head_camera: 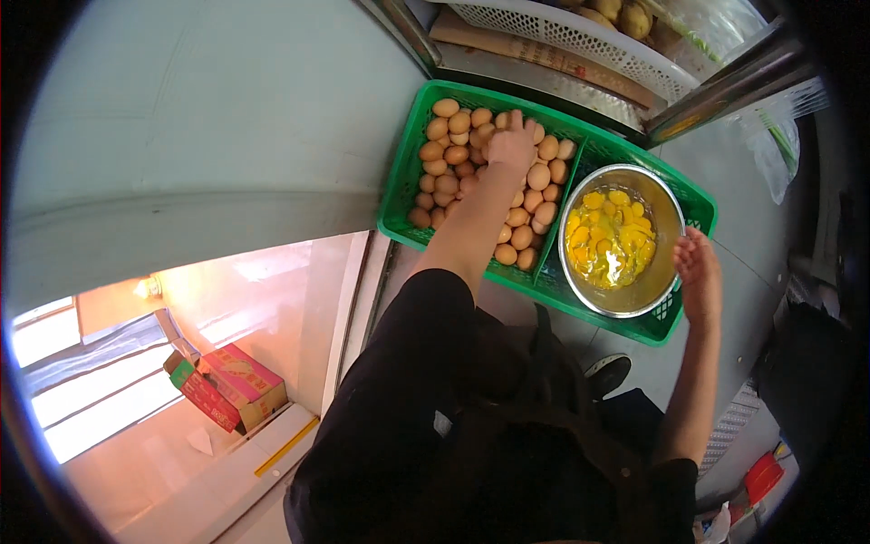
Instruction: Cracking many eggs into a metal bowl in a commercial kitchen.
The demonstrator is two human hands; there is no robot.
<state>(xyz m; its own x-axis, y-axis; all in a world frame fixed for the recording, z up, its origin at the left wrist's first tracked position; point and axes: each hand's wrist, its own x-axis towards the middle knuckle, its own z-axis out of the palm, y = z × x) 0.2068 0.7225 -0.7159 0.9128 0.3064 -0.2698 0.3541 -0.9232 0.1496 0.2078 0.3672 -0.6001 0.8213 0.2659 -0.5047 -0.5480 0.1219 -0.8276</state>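
A green plastic crate [401, 197] is split by a divider. Its left compartment holds many brown eggs [457, 155]. My left hand [513, 144] reaches in among the eggs near the far side, fingers pointing down; whether an egg is in its grasp cannot be told. In the right compartment sits a round stainless steel bowl [669, 224], slightly tilted, with many cracked eggs [608, 238], yolks and clear whites, inside. Beside the bowl's right rim is my right hand [697, 262], its fingers curled; it is unclear whether they touch the rim or hold anything.
Beyond the crate, a metal rack [720, 81] carries a white perforated basket [578, 30] with potatoes [635, 19]. A pale wall panel [238, 122] stands at the left. A red and pink cardboard box [238, 381] lies lower left. A red plastic item [762, 478] is at the lower right.
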